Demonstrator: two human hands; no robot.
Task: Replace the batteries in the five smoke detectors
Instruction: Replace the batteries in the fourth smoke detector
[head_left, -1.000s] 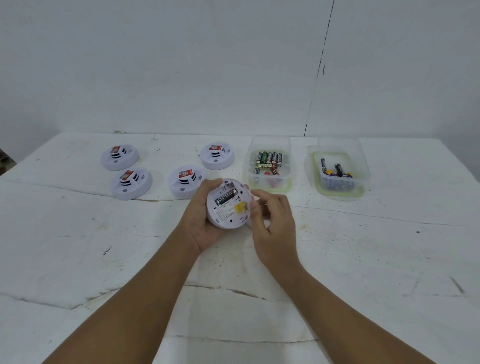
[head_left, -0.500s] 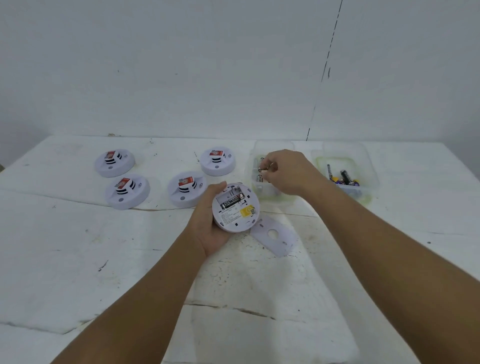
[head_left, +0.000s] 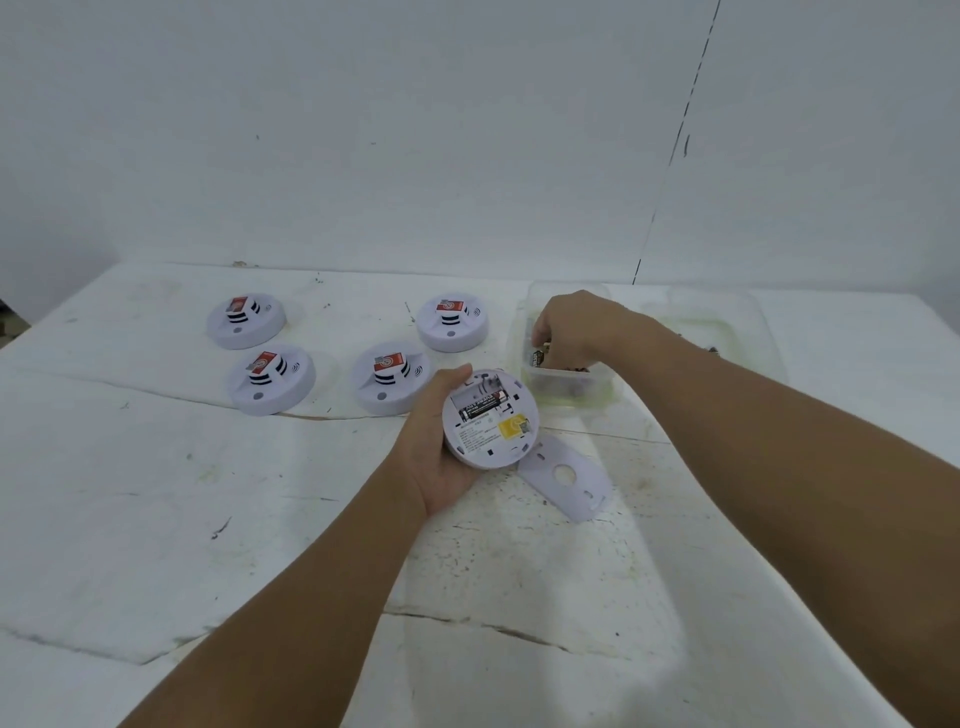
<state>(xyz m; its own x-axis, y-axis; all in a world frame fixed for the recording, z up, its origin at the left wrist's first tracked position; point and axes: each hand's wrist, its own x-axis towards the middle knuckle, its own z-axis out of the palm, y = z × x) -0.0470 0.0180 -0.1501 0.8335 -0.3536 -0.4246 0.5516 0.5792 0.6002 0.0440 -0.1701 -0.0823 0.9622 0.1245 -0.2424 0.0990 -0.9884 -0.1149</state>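
We count five smoke detectors: four sitting face up on the counter (head_left: 156, 493), at (head_left: 246, 320), (head_left: 272, 379), (head_left: 390, 376) and (head_left: 452, 322), and one turned on its back (head_left: 490, 419) with one battery (head_left: 482, 405) showing inside. One loose back plate (head_left: 566, 477) lies beside it. There are two clear tubs, (head_left: 569, 387) and (head_left: 727, 322); their batteries are too hidden to count. We see two hands, (head_left: 439, 441) and (head_left: 574, 327).

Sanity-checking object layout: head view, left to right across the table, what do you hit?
Back-left detector → front-left detector → middle detector → back detector → opened detector in left hand → backplate → near battery tub with right hand → far tub.
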